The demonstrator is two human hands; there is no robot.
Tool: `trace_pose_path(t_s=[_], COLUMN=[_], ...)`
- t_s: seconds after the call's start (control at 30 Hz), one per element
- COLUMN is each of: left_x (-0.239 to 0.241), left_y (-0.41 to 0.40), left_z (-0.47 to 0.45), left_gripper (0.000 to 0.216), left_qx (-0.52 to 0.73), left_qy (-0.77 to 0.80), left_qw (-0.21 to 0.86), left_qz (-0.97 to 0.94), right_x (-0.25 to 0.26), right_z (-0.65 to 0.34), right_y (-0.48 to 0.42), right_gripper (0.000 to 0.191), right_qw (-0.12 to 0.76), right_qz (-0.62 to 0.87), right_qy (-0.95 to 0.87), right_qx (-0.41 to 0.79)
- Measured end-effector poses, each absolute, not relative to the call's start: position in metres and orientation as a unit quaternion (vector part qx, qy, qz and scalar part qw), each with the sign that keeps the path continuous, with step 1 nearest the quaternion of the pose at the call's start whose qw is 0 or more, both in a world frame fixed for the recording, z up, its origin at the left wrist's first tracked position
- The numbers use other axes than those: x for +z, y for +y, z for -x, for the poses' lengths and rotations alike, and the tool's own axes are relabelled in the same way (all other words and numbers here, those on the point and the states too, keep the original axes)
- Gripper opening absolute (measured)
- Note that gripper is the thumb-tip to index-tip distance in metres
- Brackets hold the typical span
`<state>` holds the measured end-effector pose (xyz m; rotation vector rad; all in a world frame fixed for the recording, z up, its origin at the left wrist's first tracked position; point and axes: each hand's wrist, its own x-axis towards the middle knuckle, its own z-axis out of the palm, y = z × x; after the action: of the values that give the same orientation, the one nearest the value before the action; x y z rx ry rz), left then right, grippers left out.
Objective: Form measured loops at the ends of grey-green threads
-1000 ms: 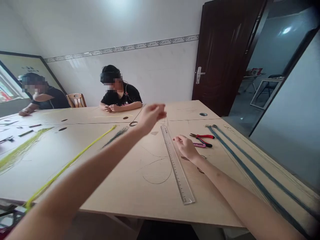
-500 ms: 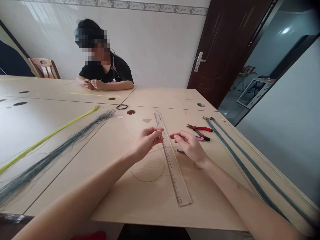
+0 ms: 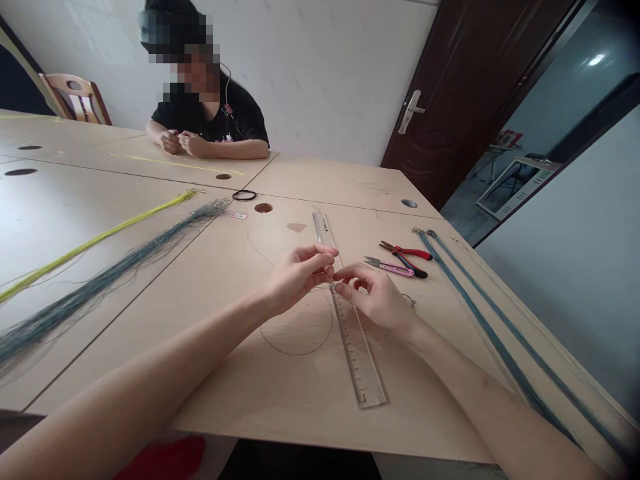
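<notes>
My left hand (image 3: 303, 277) is closed in a pinch above the ruler, on a thin dark cord (image 3: 295, 354) that curves down in a loose loop on the table. Its fingertips touch those of my right hand (image 3: 375, 297), which is bent round and pinched near the same cord; the exact grip point is too small to make out. Beneath both hands lies a clear ruler (image 3: 361, 373), partly covered by the fingers. A small coil of cord (image 3: 411, 301) shows beyond my right wrist.
Pink-handled snips (image 3: 395, 268) and red-and-blue pliers (image 3: 407, 254) lie to the right, beside bundles of blue-grey strands (image 3: 480, 313). At left are a yellow bundle (image 3: 115, 231) and a blue-grey bundle (image 3: 135, 267). Across the table sits another person (image 3: 240, 120).
My right hand has moved left, so its fingers now meet those of my left hand. The snips, mostly covered before, are now exposed. The view has tilted down somewhat.
</notes>
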<state>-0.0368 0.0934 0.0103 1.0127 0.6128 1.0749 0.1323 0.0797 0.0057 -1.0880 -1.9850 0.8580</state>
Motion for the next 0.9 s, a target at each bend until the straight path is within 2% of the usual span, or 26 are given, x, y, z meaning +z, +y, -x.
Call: trace_pose_path(t_s=[0.37,0.6,0.9], left_x=[0.008,0.006,0.008], left_y=[0.087,0.092,0.082], left_z=[0.031,0.037,0.029], left_gripper=[0.005,0.018,0.017], left_qx=[0.472,0.541,0.465], left_qy=[0.291,0.356,0.358], left_qw=[0.652,0.539,0.519], left_qz=[-0.517,-0.539,-0.621], right_x=[0.003,0.003,0.003], right_z=[-0.13,-0.131,-0.132], right_y=[0.08,0.079,0.077], right_gripper=[0.009,0.009,0.017], right_qw=[0.348,0.419,0.477], right_qz=[0.44,0.448,0.431], right_qy=[-0.772,-0.729,-0.682], right_qx=[0.299,0.303,0.35])
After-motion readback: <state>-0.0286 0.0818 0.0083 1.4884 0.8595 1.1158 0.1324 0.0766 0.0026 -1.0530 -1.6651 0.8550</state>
